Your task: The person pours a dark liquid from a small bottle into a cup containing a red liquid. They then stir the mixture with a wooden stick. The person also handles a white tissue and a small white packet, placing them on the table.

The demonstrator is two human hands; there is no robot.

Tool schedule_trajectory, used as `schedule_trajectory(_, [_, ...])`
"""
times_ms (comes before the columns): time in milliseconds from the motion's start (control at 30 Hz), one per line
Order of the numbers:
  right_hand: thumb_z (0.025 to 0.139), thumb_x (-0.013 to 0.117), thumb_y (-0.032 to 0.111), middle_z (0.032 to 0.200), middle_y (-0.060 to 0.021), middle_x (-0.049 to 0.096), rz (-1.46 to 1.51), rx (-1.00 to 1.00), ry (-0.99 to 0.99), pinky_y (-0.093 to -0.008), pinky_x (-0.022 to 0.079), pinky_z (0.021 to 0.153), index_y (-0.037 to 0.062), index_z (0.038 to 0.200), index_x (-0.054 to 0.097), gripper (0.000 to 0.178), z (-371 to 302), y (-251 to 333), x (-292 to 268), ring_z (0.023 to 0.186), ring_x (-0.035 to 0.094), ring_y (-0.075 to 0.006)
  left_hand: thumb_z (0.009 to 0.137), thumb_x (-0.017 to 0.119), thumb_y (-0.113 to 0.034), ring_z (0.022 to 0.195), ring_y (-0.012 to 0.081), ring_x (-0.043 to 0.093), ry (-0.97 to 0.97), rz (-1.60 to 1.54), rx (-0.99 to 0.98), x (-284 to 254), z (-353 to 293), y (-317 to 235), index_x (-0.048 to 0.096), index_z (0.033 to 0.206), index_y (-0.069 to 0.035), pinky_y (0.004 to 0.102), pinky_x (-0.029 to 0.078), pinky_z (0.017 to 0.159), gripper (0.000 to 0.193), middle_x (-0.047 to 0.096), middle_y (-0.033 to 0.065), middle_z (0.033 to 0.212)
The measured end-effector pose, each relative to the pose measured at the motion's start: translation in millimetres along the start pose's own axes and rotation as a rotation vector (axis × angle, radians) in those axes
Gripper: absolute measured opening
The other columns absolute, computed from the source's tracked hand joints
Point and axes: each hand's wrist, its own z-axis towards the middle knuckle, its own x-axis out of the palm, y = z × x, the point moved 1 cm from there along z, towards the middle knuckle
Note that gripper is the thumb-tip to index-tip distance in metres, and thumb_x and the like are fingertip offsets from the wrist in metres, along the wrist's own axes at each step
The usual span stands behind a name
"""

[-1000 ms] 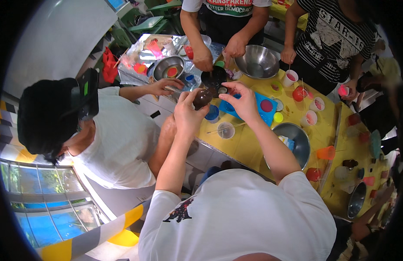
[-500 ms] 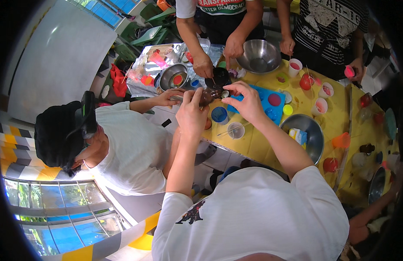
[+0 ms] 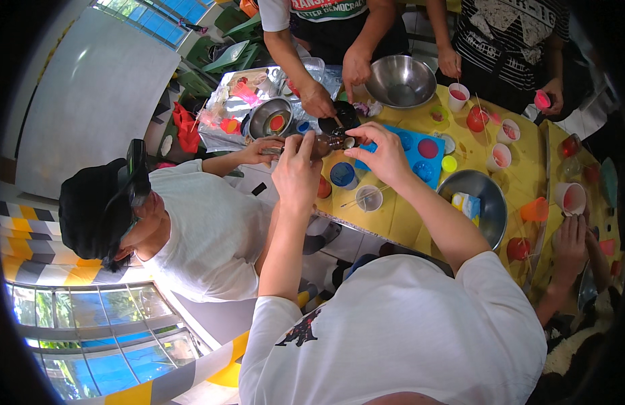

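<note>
My left hand [image 3: 297,169] is closed round a brown glass bottle [image 3: 321,146], which lies tilted on its side with its neck toward the right. At the neck's end, the thumb and fingers of my right hand [image 3: 383,156] pinch a small pale round cap [image 3: 349,142]. Whether the cap still touches the bottle is too small to tell. Just beyond sits a black bowl [image 3: 339,116], where a co-worker's hand [image 3: 318,101] holds a thin stick. Below my hands stand a cup with blue contents [image 3: 343,176] and a clear cup [image 3: 369,198] with a stick across it.
A blue silicone mould [image 3: 427,170] lies right of my right hand. Steel bowls [image 3: 489,185] [image 3: 401,81] and several cups of red or pink stuff [image 3: 499,157] stand on the yellow-covered table [image 3: 400,226]. A person in a white shirt [image 3: 204,229] sits at my left, and others stand across.
My hands keep almost the same place at the bottle, and my right fingers stay at the cap. At the far right, another person's hands have come in beside a white cup.
</note>
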Motion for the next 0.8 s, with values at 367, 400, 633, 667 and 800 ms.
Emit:
schedule_trajectory(367, [0.073, 0.084, 0.011, 0.096, -0.0067, 0.066, -0.004, 0.0, -0.001, -0.0304, 0.051, 0.075, 0.0027, 0.108, 0.071, 0.038, 0.1, -0.3, 0.9, 0.08, 0.061, -0.0183, 0.071, 0.073, -0.007, 0.092, 0.029, 0.067, 0.006, 0.021, 0.029, -2.2, 2.3, 0.2, 0.063, 0.123, -0.019, 0.0406, 0.056, 0.071, 0.055, 0.062, 0.0041, 0.112])
schedule_trajectory(400, [0.073, 0.084, 0.011, 0.096, -0.0067, 0.066, -0.004, 0.0, -0.002, -0.0305, 0.051, 0.075, 0.0027, 0.108, 0.071, 0.038, -0.1, -0.3, 1.0, 0.08, 0.061, -0.0183, 0.071, 0.073, -0.007, 0.092, 0.029, 0.067, 0.006, 0.026, 0.028, -2.0, 2.3, 0.3, 0.063, 0.123, -0.019, 0.0405, 0.056, 0.071, 0.055, 0.062, 0.0041, 0.111])
schedule_trajectory(633, [0.071, 0.083, 0.007, 0.096, -0.0096, 0.067, -0.014, -0.004, -0.017, -0.0321, 0.054, 0.074, 0.0012, 0.103, 0.07, 0.036, 0.3, 3.1, 0.9, 0.081, 0.066, -0.0223, 0.069, 0.074, -0.005, 0.092, 0.0251, 0.067, -0.001, 0.057, 0.058, -3.8, 3.0, -1.5, 0.063, 0.123, -0.015, 0.0385, 0.055, 0.07, 0.056, 0.06, 0.0036, 0.111])
schedule_trajectory(667, [0.071, 0.083, 0.007, 0.096, -0.0096, 0.067, -0.014, -0.003, -0.018, -0.0321, 0.054, 0.074, 0.0012, 0.103, 0.07, 0.036, 0.2, 3.1, 0.9, 0.081, 0.066, -0.0223, 0.069, 0.073, -0.005, 0.092, 0.0252, 0.067, -0.004, 0.058, 0.064, -3.8, 3.1, -1.5, 0.063, 0.123, -0.015, 0.0385, 0.055, 0.07, 0.056, 0.06, 0.0037, 0.111])
schedule_trajectory(800, [0.074, 0.084, 0.011, 0.098, -0.0072, 0.067, -0.001, 0.011, -0.004, -0.0309, 0.052, 0.076, 0.0027, 0.108, 0.071, 0.038, -0.6, -1.8, 2.0, 0.082, 0.063, -0.0185, 0.07, 0.072, -0.005, 0.092, 0.0254, 0.067, -0.01, 0.064, 0.069, -3.4, 3.2, -1.4, 0.064, 0.122, -0.015, 0.0387, 0.055, 0.07, 0.054, 0.06, 0.0039, 0.111])
